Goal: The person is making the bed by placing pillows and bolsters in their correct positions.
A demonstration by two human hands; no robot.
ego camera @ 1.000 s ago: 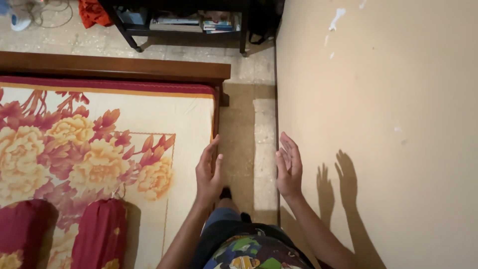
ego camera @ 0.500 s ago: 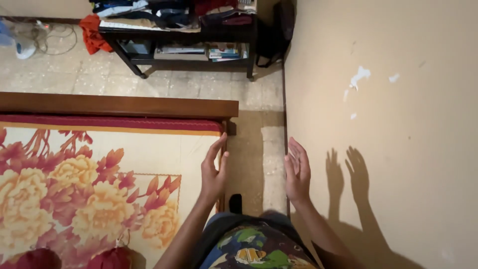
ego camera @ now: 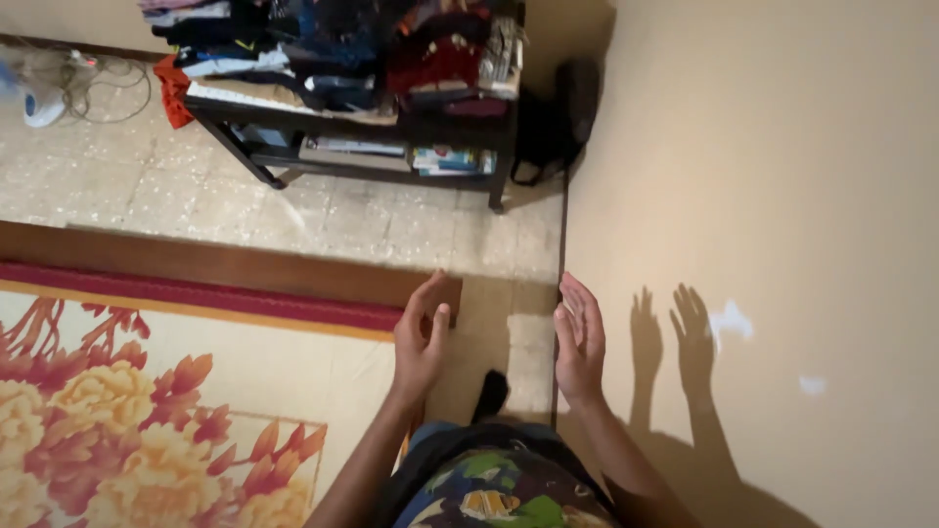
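Both hands are raised in front of the body, palms turned toward each other, fingers straight and loosely together, and neither grip holds anything. The left hand hovers over the corner of the bed, near the dark wooden frame and the red border of the mattress; whether it touches the frame cannot be told. The right hand is held up just beside the beige wall, apart from it, and both hands cast shadows on the wall. The mattress cover is cream with large yellow and red flowers. Between the bed and the wall runs a narrow strip of speckled tile floor, where a dark foot shows below the hands. Farther off stands a dark shelf unit piled with folded clothes on top and books on its lower level, a dark bag leaning by the wall beside it.
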